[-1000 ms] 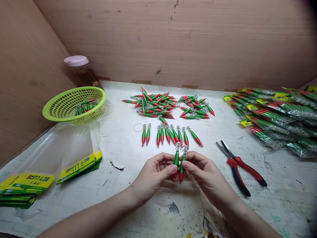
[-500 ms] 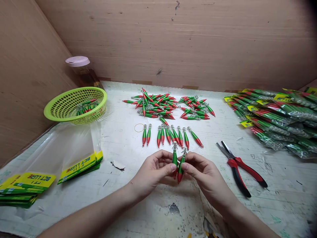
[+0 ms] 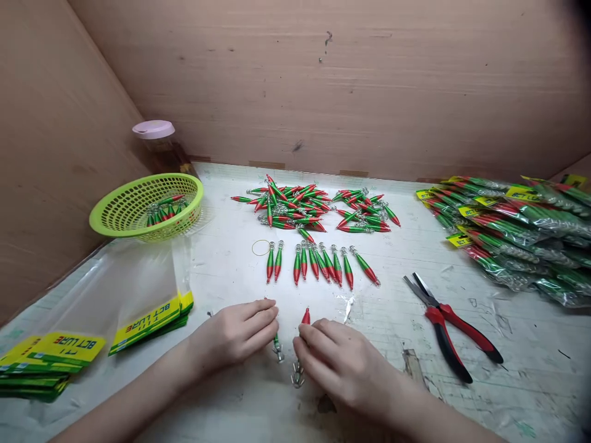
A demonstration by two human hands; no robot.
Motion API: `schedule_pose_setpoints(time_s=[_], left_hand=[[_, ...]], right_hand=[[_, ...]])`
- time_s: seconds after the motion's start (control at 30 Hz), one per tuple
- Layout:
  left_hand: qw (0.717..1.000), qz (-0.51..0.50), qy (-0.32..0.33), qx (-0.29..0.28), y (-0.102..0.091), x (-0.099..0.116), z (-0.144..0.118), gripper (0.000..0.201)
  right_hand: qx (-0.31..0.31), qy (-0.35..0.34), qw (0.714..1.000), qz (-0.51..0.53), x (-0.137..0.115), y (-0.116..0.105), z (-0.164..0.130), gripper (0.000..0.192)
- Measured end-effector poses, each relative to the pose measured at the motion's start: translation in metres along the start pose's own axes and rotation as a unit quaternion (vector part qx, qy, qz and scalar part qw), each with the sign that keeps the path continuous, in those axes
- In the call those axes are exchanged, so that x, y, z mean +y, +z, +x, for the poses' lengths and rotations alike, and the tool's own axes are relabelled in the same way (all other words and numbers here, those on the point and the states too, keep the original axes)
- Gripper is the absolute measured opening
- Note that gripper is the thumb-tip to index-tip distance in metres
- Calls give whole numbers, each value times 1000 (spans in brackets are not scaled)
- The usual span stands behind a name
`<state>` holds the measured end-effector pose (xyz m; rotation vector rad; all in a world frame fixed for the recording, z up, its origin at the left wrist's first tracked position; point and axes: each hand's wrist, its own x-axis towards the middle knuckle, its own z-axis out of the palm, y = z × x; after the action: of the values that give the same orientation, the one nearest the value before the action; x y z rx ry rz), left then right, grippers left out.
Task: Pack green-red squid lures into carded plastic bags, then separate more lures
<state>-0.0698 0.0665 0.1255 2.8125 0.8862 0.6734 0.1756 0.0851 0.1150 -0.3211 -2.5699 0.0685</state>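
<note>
- Palm down, the left hand (image 3: 237,332) covers most of the left lure (image 3: 277,346); its thumb is hidden, and I cannot tell whether the bent fingers grip or only touch.
- The right hand (image 3: 341,357) curls over the middle of the right lure (image 3: 305,317); whether it is pinched or just touched cannot be told either.
- Both lures are low in the middle of the table (image 3: 231,406), apart from each other.
- Left lure: a bit of green and the hooks show, hooks toward the person; its long axis leans left at the far end.
- Right lure: red tip away from the person, hooks near, slightly left of the tip.
- The row (image 3: 327,266) beyond points the other way, red ends near.
- Lures in the pile (image 3: 295,206) overlap, hard to count.
- The basket (image 3: 102,227) hides the base of the jar (image 3: 162,152).
- The right edge cuts off the packs (image 3: 517,234).
</note>
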Motion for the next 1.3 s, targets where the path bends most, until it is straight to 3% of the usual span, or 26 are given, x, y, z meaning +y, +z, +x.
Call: schedule_pose_setpoints(time_s=[0.17, 0.33, 0.43, 0.53, 0.57, 0.63, 0.67, 0.7, 0.83, 0.97, 1.1, 1.3], left_hand=[[999, -44, -24, 15, 10, -17, -14, 31], [990, -66, -114, -42, 16, -19, -9, 30], [996, -32, -85, -17, 6, -25, -5, 29], [996, 60, -49, 51, -18, -40, 7, 26], [990, 97, -65, 78, -27, -47, 15, 25], [976, 128, -136, 114, -42, -60, 33, 20], [969, 131, -172, 120, -45, -67, 44, 18], [963, 133, -205, 114, -46, -72, 56, 17], [969, 131, -206, 45, -22, -83, 111, 16], [970, 134, -194, -56, 17, -85, 176, 10], [950, 145, -254, -112, 41, -94, 231, 11], [915, 145, -339, -162, 54, -106, 269, 22]], right_hand=[[-23, -54, 996, -64, 14, 23, 22, 22], [-53, -31, 997, -47, 18, 40, 27, 23], [-55, -19, 998, -20, 22, 31, 26, 24], [-6, -3, 999, -48, 50, 6, 21, 25], [7, 33, 997, -69, 67, -5, 19, 25], [-42, 145, 983, -107, 106, -27, 14, 23], [-69, 232, 960, -139, 128, -37, 10, 23], [-73, 275, 946, -158, 149, -45, 6, 23], [-106, 332, 922, -168, 207, -58, -6, 22], [-160, 316, 922, -155, 214, -44, -1, 17], [-204, 302, 914, -177, 204, -32, 13, 16], [-223, 315, 899, -209, 204, -28, 20, 17]])
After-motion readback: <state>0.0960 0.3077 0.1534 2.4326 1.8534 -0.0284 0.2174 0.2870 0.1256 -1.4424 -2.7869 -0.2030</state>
